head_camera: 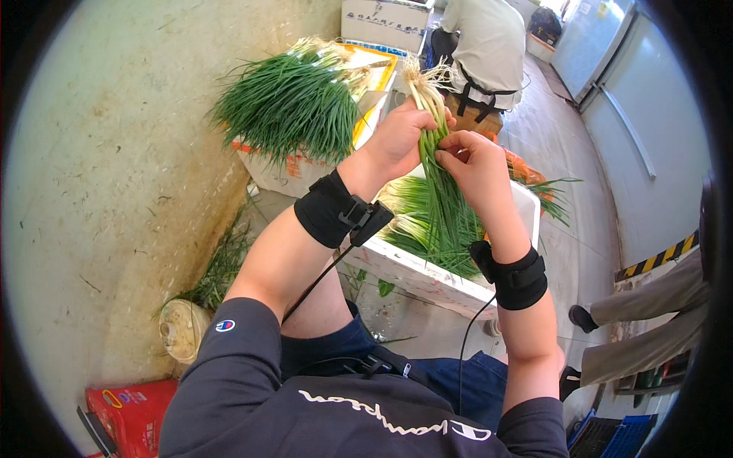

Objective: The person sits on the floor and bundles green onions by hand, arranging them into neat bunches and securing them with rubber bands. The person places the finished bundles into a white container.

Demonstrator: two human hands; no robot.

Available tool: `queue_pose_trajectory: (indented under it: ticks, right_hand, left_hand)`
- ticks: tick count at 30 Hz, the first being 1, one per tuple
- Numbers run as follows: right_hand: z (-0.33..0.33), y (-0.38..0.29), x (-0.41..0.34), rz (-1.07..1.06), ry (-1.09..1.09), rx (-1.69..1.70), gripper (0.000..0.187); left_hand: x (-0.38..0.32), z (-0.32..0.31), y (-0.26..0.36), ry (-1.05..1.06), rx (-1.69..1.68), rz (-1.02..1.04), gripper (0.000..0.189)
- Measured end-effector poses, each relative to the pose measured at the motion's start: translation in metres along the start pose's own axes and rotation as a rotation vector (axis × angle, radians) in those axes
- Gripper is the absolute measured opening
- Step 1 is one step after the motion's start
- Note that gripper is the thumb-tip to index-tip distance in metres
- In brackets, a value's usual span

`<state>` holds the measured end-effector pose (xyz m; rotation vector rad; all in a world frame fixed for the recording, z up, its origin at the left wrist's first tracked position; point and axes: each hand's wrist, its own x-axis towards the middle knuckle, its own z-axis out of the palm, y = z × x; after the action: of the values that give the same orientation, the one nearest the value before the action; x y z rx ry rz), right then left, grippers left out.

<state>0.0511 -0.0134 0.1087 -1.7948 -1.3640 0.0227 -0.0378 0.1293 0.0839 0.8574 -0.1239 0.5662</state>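
My left hand (408, 137) is closed around the pale stems of a bunch of scallions (430, 123), roots upward and green leaves hanging down. Just below it, my right hand (472, 166) pinches at the leaves of the same bunch with thumb and forefinger. Beneath both hands, more scallions (409, 229) lie in a white foam box (426, 280). To the upper left, a large heap of scallions (292, 106), roots toward the back, rests on a yellow-rimmed tray (391, 64) above another foam box (280, 174). A flat blade-like piece (371, 102) shows beside the heap.
A person in a light top (487, 51) sits beyond the boxes; another person's trousered legs (647, 326) are at right. A stained wall (114, 172) rises at left. Scallion scraps (229, 266) and a whitish round container (184, 331) lie along it. An orange bag (521, 169) is behind the near box.
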Motion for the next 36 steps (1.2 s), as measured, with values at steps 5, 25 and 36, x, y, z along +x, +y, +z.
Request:
queue_pose_trajectory:
  ticks: [5,25,36]
  right_hand:
    - [0.003,-0.003,-0.002,-0.068,0.031,-0.075,0.016]
    - [0.007,-0.001,-0.003,0.024,0.039,-0.039,0.014]
    - [0.012,0.003,-0.009,0.01,0.095,0.029,0.013]
  left_hand:
    - [-0.002,0.002,0.004,-0.011,-0.01,0.005,0.043]
    - [-0.003,0.004,-0.001,0.012,0.033,0.013,0.049]
    - [-0.001,0.003,-0.001,0.043,0.087,0.055,0.046]
